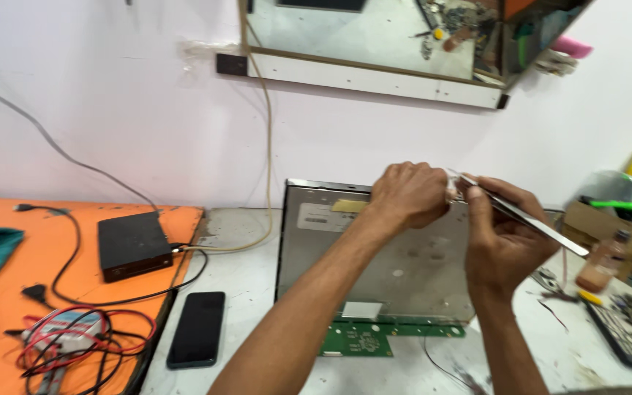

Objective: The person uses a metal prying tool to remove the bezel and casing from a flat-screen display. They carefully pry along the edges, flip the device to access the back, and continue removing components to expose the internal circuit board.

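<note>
- Grey metal display panel is lying flat on the white counter, green circuit board at its near edge.
- I am watching the left hand pinching something small; what it is, I cannot tell.
- Right hand fingers are gripping long metal tweezers above the panel.

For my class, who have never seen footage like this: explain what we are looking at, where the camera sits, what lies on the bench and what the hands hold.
One camera, worn on a person's head, looks down at their two bare hands. The left hand is closed above a grey metal panel with a green circuit board at its near edge. The right hand grips long metal tweezers, their tip meeting the left fingers. On the white bench lies a black phone; on the orange mat sit a black box and tangled cables.
</note>
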